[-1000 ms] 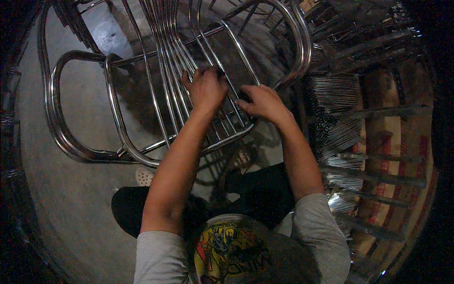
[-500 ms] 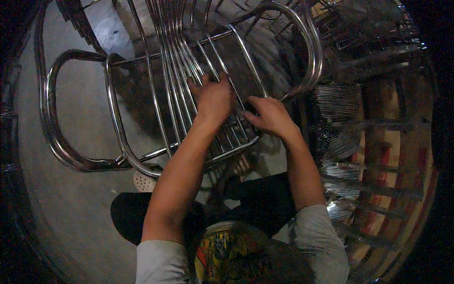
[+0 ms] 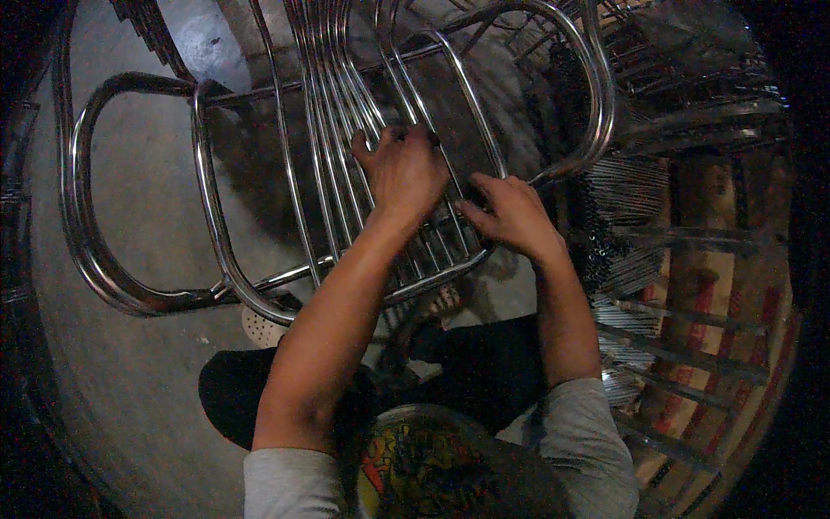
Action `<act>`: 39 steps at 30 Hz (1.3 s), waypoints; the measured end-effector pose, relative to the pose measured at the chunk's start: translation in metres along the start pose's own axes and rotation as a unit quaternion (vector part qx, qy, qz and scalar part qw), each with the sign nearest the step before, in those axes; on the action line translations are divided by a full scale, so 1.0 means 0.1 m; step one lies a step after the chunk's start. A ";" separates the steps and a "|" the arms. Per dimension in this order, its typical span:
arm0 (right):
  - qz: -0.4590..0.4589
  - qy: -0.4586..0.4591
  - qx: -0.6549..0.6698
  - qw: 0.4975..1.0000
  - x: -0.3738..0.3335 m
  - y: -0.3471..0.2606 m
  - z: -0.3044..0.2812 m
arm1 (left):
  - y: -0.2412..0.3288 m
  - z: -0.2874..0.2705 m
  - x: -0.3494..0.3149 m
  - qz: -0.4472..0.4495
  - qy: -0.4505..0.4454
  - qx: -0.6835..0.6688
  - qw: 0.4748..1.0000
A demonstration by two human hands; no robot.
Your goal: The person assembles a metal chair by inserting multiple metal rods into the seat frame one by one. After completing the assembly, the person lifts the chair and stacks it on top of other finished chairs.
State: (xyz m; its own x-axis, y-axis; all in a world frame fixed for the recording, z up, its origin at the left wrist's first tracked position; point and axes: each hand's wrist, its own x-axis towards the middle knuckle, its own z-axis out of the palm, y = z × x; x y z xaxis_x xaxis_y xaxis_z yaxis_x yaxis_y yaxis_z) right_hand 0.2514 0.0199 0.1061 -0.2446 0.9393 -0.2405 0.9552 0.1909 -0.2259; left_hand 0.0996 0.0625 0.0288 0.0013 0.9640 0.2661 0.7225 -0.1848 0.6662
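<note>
A shiny chair frame point(image 3: 207, 164) of bent metal tube stands before me, with several thin metal rods point(image 3: 322, 164) running along its seat and up its back. My left hand point(image 3: 405, 169) lies over the rods right of the middle, its fingers curled down between them, closed. Further right, my right hand point(image 3: 517, 212) is closed at the side tube point(image 3: 471, 82) of the seat, thumb and fingertips bent toward the outermost rods. The palms hide what lies under them, so the exact grip of the right fingers is partly covered.
Looped armrest tubes point(image 3: 79, 164) stick out on both sides of the frame. Stacked metal rods point(image 3: 635, 203) and a rack with bars point(image 3: 692, 346) fill the right side. Below the seat are a perforated light shoe point(image 3: 262, 327) and the grey concrete floor point(image 3: 130, 363).
Both hands have shifted slightly right and keep their curled shape. The chair frame's right armrest and rods sit further right, while its left armrest appears a little further left and higher.
</note>
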 end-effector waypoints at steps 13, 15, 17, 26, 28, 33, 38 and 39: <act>0.001 0.012 0.004 1.000 -0.01 0.02 0.00 | 0.05 -0.06 0.00 0.018 -0.095 0.069 0.993; 0.002 -0.001 0.014 1.000 0.00 0.02 0.00 | 0.07 -0.08 -0.03 0.021 -0.137 0.087 0.987; 0.002 0.003 0.016 1.000 0.00 0.01 0.00 | 0.08 -0.12 -0.05 0.039 -0.128 0.099 0.986; -0.008 0.010 -0.004 1.000 0.00 0.08 0.05 | 0.05 -0.29 -0.09 0.027 -0.085 0.145 0.985; -0.024 0.010 -0.004 1.000 0.00 0.11 0.07 | 0.01 -0.33 -0.16 0.011 -0.106 0.180 0.978; -0.025 0.011 0.001 1.000 -0.02 0.12 0.10 | -0.06 -0.30 -0.26 0.050 -0.095 0.205 0.973; -0.037 0.049 0.044 0.997 -0.09 0.11 0.01 | -0.18 -0.18 -0.29 0.081 -0.058 0.204 0.974; -0.043 0.062 0.058 0.995 -0.15 0.11 -0.03 | -0.22 -0.19 -0.29 0.108 -0.034 0.222 0.968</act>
State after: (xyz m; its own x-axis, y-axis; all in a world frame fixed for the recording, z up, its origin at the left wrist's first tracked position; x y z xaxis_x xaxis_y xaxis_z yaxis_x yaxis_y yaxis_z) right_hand 0.2659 0.0087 0.1105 -0.2954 0.9503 -0.0982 0.9041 0.2449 -0.3501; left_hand 0.0703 0.0353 0.0194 0.2201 0.9253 0.3088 0.9266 -0.2973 0.2304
